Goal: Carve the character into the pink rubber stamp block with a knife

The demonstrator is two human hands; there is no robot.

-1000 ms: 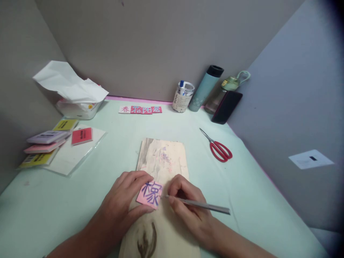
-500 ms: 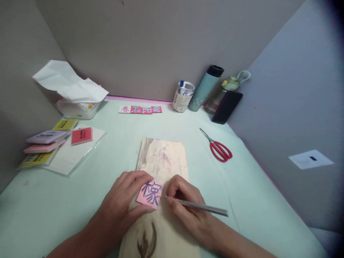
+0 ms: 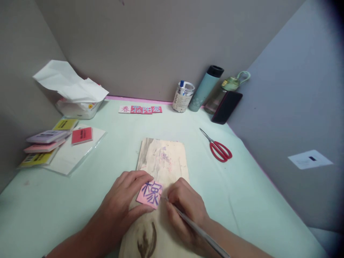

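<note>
On the table, a square pink block lies on a wooden board, bearing the character 橡 in purple strokes. The left hand has its grip on the block, fingers at the upper edge and thumb at the lower. The right hand has its grip closed around a slim metal craft tool, its tip just beside the block's right edge; whether they touch cannot be told.

Toward the back wall, a clear jar holds a blue-capped pen among other items; its pale label carries dark print too small to read. Next to it stand a teal flask with a black lid and a green-lidded bottle, a dark phone leaning in front; the flask's contents are hidden. At far left, a white tub with a yellow round mark is topped by crumpled white paper.

A row of tiles reads 春, 花, 阳 and apparently 居. A clear plastic sleeve holds a white sheet; wrapped blocks in red, yellow, lilac and pink, some printed in illegible black, lie on and around it. Red-handled scissors rest at right
</note>
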